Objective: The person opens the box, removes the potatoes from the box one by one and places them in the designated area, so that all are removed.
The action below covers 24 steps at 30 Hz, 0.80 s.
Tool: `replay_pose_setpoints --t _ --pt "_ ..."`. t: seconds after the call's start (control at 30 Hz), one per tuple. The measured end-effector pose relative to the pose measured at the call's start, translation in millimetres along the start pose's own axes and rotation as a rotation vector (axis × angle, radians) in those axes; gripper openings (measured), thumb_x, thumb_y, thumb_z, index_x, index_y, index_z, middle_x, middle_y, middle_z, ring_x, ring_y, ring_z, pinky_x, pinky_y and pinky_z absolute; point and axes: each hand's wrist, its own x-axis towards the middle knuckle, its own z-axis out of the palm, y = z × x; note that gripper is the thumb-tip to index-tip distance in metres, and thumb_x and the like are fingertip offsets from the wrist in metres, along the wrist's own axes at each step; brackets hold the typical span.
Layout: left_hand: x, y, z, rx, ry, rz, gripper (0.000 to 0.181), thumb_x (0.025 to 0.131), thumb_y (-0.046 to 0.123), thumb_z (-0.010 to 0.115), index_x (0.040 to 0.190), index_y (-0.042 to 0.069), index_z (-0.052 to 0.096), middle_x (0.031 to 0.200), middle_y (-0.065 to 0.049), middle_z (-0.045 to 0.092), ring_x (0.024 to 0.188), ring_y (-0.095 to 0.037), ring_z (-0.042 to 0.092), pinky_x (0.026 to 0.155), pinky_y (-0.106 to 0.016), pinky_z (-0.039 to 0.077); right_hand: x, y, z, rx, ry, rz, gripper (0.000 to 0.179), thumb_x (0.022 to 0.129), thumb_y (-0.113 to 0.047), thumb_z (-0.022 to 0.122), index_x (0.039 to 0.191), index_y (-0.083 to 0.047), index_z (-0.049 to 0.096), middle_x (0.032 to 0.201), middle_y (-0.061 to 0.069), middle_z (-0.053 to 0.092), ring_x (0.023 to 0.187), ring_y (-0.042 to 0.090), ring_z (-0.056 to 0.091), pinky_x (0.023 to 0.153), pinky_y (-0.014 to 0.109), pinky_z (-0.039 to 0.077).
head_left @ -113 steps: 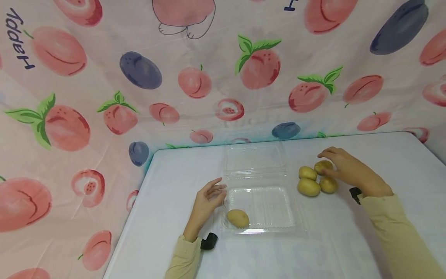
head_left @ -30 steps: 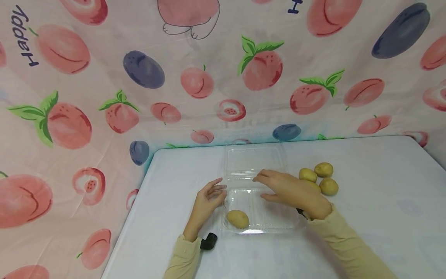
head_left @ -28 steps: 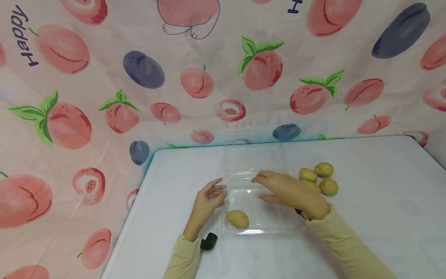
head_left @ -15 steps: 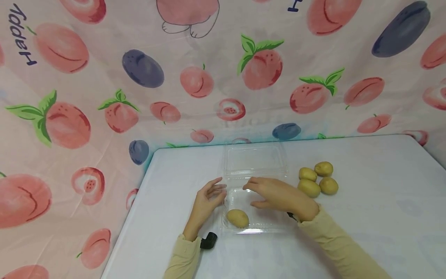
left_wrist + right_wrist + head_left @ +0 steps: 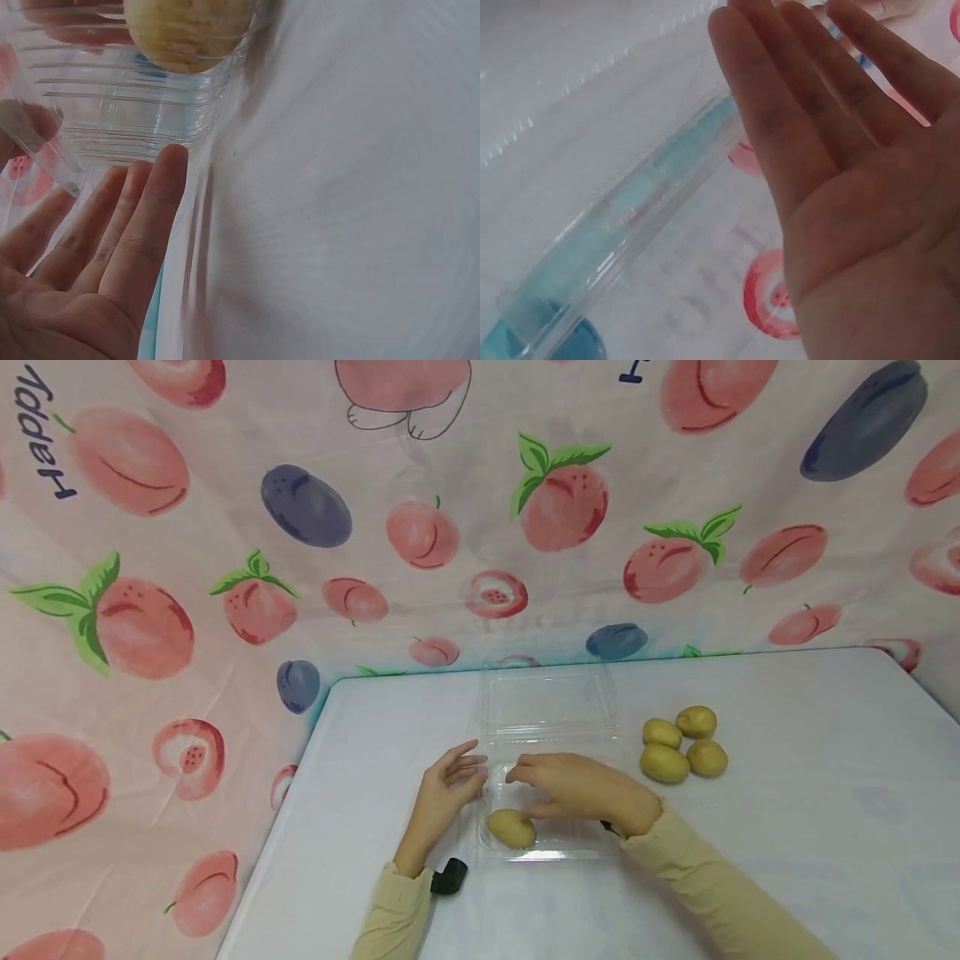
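A clear plastic clamshell box (image 5: 555, 855) lies opened out on the white table, its lid (image 5: 551, 703) folded back behind it. One yellow potato (image 5: 512, 828) rests in the box's near left corner. My left hand (image 5: 442, 797) stays at the box's left side, its extended fingers (image 5: 135, 232) against or very close to the clear wall. Over the box hovers my right hand (image 5: 581, 789), palm down, its thumb close beside the potato; whether they touch is unclear. Straight fingers and a bare palm (image 5: 870, 217) show in the right wrist view, with nothing held.
Several potatoes (image 5: 664, 763) sit in a cluster right of the box. Behind and left of the white table (image 5: 810, 793) hangs a cloth (image 5: 480, 485) printed with fruit. A black wrist camera (image 5: 450, 877) sits by the left sleeve.
My right hand has gone from the potato cluster to above the box, sliding left and nearer toward the single potato over the last second. The left hand and the potatoes stay put.
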Motion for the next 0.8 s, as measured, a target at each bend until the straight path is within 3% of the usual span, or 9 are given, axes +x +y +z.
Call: replay_pose_setpoints --t 0.37,0.63,0.8 --pt "0.3 -1.1 -0.5 -0.011 -0.001 0.002 0.054 0.092 0.013 0.072 0.142 0.004 0.052 0.127 -0.021 0.065 0.117 -0.035 0.063 0.080 -0.025 0.059 7.1 -3.6 6.3 0.020 -0.040 0.000 0.046 0.087 -0.035 0.077 0.120 -0.004 0.066 0.107 0.005 0.066 0.088 0.010 0.061 0.082 0.029 0.056" --pt "-0.4 -0.1 -0.3 -0.015 0.004 0.001 0.053 0.092 0.011 0.072 0.141 0.004 0.052 0.127 -0.020 0.065 0.117 -0.035 0.062 0.082 -0.024 0.059 13.6 -7.7 9.4 0.063 -0.067 -0.016 0.032 0.084 -0.031 0.078 0.104 -0.008 0.068 0.087 0.000 0.063 0.070 0.004 0.049 0.067 0.022 0.048" --pt "-0.1 0.1 0.7 -0.014 0.009 -0.014 0.053 0.093 0.008 0.070 0.142 0.004 0.051 0.128 -0.021 0.064 0.118 -0.036 0.061 0.082 -0.023 0.058 17.9 -11.0 10.8 0.082 -0.088 -0.018 0.026 0.082 -0.029 0.079 0.098 -0.010 0.068 0.083 -0.004 0.062 0.069 0.003 0.051 0.066 0.021 0.048"
